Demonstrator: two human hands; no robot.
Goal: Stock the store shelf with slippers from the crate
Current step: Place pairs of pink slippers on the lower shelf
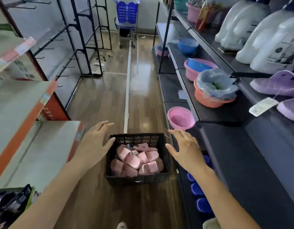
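A black plastic crate (139,178) stands on the wooden floor in the aisle, filled with several pink slippers (134,161). My left hand (95,142) hovers at the crate's left side with its fingers spread, the thumb near the rim. My right hand (185,149) hovers at the crate's right side, fingers spread, holding nothing. On the dark shelf (242,146) to the right lie purple slippers (278,83) with a white tag (262,106).
Pink, blue and orange basins (181,118) sit on the right-hand shelves, with white jugs (266,42) higher up. Blue bowls (202,205) fill the bottom shelf. Cardboard boxes (35,146) line the left side. A blue cart (126,19) stands far down the aisle.
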